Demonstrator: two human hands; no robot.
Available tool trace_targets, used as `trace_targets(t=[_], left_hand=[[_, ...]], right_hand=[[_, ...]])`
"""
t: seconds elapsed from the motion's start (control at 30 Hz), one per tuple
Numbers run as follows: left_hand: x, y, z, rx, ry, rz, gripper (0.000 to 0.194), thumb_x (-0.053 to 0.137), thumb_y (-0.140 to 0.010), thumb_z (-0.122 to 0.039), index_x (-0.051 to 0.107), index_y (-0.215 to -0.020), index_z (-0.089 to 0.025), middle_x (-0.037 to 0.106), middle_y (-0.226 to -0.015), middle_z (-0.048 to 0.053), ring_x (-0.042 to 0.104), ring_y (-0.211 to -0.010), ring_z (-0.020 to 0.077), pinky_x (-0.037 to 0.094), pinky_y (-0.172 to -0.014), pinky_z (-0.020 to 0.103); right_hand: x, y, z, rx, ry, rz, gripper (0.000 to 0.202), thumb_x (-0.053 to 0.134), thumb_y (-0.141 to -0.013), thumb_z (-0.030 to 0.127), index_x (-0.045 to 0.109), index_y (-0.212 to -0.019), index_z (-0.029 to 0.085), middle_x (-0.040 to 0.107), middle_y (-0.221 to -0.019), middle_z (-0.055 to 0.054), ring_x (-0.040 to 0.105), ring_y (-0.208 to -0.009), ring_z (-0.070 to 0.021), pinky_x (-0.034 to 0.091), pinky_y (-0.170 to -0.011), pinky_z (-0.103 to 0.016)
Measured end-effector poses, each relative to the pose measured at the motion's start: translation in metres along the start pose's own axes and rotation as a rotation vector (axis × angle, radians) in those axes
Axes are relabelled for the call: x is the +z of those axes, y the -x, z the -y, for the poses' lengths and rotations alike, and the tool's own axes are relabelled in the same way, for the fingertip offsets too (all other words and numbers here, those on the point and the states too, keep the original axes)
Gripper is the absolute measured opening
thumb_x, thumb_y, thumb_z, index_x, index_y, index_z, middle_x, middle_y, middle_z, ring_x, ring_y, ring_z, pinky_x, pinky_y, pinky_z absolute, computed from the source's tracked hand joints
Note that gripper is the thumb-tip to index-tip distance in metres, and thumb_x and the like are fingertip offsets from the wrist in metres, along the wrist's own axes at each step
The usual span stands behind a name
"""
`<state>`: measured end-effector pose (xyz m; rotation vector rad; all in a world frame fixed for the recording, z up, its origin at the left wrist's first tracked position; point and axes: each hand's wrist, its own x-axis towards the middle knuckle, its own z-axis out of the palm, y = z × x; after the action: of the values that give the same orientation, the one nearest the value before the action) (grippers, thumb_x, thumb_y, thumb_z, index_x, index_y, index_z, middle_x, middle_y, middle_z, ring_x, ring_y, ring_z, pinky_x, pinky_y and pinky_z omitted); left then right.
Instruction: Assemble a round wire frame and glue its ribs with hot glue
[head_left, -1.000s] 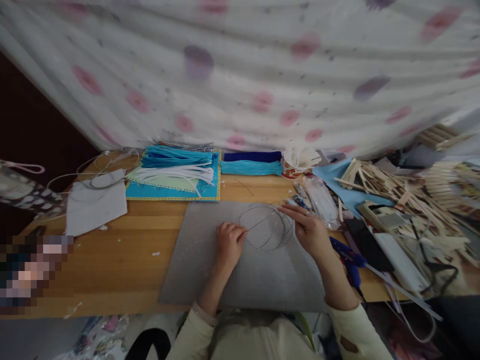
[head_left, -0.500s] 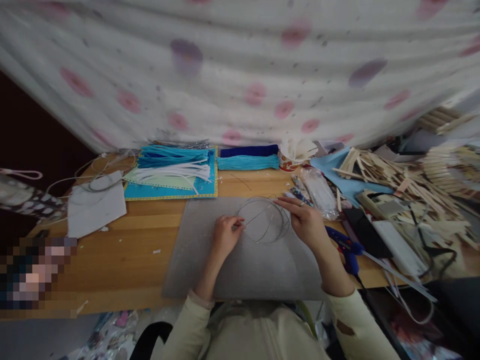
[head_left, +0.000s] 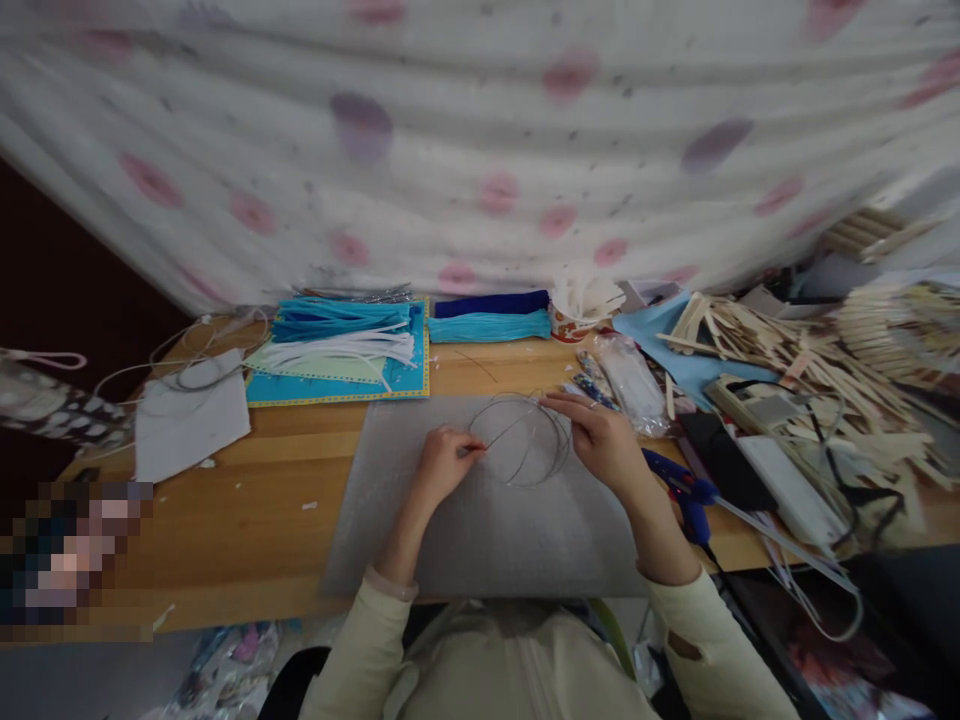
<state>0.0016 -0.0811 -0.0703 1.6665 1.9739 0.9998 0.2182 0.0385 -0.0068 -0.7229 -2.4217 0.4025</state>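
Observation:
A loose coil of thin grey wire (head_left: 561,440) rises in wide loops over the grey mat (head_left: 420,540). My left hand (head_left: 448,462) pinches a strand of it at the left side, thumb and forefinger pressed together. From the right, my right hand (head_left: 604,440) grips the coil's upper right edge, its fingers pointing left; a ring shows on one finger. The strand in my left fingers runs slantwise across the inside of the loops. The exact contact under my right fingers is partly hidden.
Behind the mat lie white pipe cleaners (head_left: 341,350) and bundles of blue ones (head_left: 491,326). A blue glue gun (head_left: 690,495), a black phone (head_left: 724,460) and piled wooden sticks (head_left: 787,345) crowd the right. White paper (head_left: 193,415) and another wire coil are at left.
My left hand has turned slightly and its fingers have closed tighter on the strand. My right hand stays on the coil's edge. The whole view has shifted a little.

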Motion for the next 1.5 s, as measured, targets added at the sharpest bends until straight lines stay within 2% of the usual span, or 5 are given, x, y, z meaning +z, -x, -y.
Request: trace_targets(t=[0.33, 0.53, 0.7, 0.9, 1.5], left_hand=[[-0.002, 0.006, -0.006, -0.003, -0.005, 0.003, 0.016, 0.076, -0.075, -0.01, 0.074, -0.087, -0.02, 0.077, -0.087, 0.003, 0.071, -0.085, 0.0199, 0.053, -0.083, 0.036], [-0.016, 0.008, -0.045, 0.098, 0.059, -0.188, 0.018, 0.06, -0.088, -0.011, 0.071, -0.099, -0.02, 0.073, -0.095, 0.004, 0.066, -0.092, 0.018, 0.052, -0.086, 0.034], [-0.002, -0.006, -0.072, 0.248, -0.073, -0.217, 0.033, 0.053, -0.095, -0.02, 0.063, -0.126, -0.027, 0.064, -0.124, 0.008, 0.056, -0.115, 0.0222, 0.045, -0.102, 0.042], [0.019, -0.014, -0.07, 0.253, -0.227, -0.194, 0.037, 0.055, -0.095, -0.026, 0.059, -0.132, -0.029, 0.058, -0.138, 0.007, 0.049, -0.125, 0.028, 0.039, -0.105, 0.05], [0.025, -0.018, -0.062, 0.306, -0.267, -0.227, 0.038, 0.046, -0.098, -0.021, 0.057, -0.134, -0.026, 0.061, -0.137, 0.008, 0.049, -0.127, 0.0275, 0.037, -0.106, 0.05]], right_hand=[[0.001, 0.0, -0.002, 0.066, 0.051, 0.021, 0.053, 0.041, -0.081, 0.003, 0.065, -0.125, 0.023, 0.076, -0.108, -0.006, 0.073, -0.094, -0.0212, 0.057, -0.081, -0.034], [0.002, 0.0, -0.002, 0.071, 0.052, 0.013, 0.051, 0.039, -0.083, 0.005, 0.065, -0.124, 0.02, 0.075, -0.108, -0.008, 0.072, -0.09, -0.0215, 0.056, -0.079, -0.034], [0.002, 0.001, -0.004, 0.09, 0.046, 0.021, 0.053, 0.04, -0.083, 0.004, 0.063, -0.127, 0.021, 0.076, -0.107, -0.008, 0.072, -0.091, -0.0212, 0.056, -0.079, -0.033], [0.002, 0.001, -0.001, 0.08, 0.039, 0.013, 0.044, 0.043, -0.089, 0.01, 0.062, -0.127, 0.022, 0.076, -0.105, -0.007, 0.073, -0.091, -0.0219, 0.057, -0.079, -0.033], [0.007, 0.0, 0.005, 0.098, -0.003, -0.034, 0.03, 0.05, -0.096, 0.024, 0.058, -0.124, 0.019, 0.074, -0.112, -0.01, 0.072, -0.099, -0.0238, 0.056, -0.084, -0.035]])
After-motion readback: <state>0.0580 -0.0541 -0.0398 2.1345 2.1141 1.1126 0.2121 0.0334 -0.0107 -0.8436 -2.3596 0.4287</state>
